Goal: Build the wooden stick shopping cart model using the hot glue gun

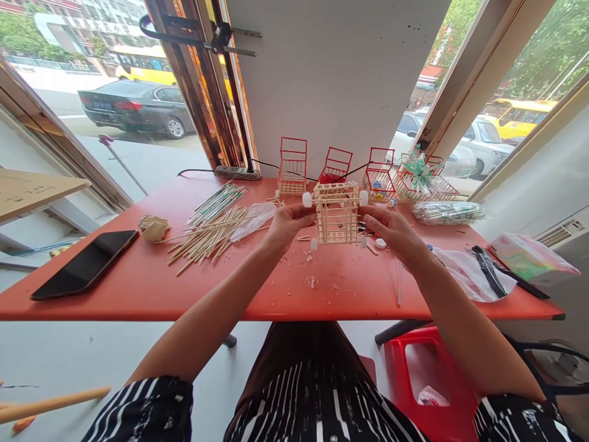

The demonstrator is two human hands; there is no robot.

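Note:
Between my two hands I hold up a small cart built of thin wooden sticks (337, 215), with white round wheels at its corners. Its underside partly faces me. My left hand (292, 222) grips the cart's left side, and my right hand (385, 226) grips the right side. Behind it on the red table stand more stick carts with red frames: one at the left (293, 166), one in the middle (337, 162), partly hidden, and one at the right (380, 172). White crumbs (313, 282) lie scattered below my hands.
Left on the table (257, 294) are loose wooden sticks (209, 239), wrapped sticks (218, 204), a crumpled brown lump (154, 228) and a black tablet (85, 264). A power strip (238, 173) lies behind. At right are a wrapped bundle (448, 213), black-handled tool (490, 271) and tissue pack (534, 258).

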